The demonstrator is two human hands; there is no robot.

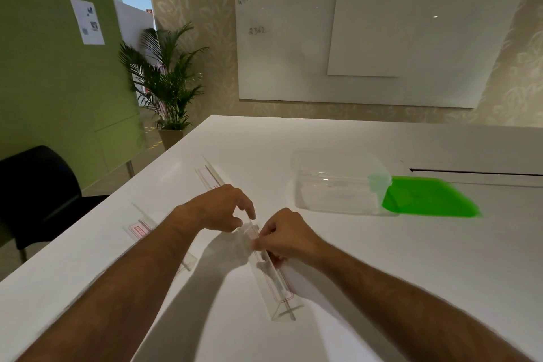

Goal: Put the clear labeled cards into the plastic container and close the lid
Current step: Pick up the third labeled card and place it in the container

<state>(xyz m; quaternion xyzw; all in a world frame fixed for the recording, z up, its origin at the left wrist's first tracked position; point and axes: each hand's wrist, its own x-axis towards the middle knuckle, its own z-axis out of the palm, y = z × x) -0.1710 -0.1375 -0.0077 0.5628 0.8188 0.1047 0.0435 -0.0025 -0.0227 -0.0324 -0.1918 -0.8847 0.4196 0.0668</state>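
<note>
On the white surface [352, 258], both hands met over a clear labeled card [273, 279] lying near the front edge. The right hand [289, 233] pinched its far end between curled fingers, while the left hand [219, 209] touched the same end with bent fingertips; its hold could not be made out. Two more clear cards [210, 175] [141, 228] lay to the left. The plastic container [338, 185] stood open farther back, its green lid [429, 198] flat just beside it.
</note>
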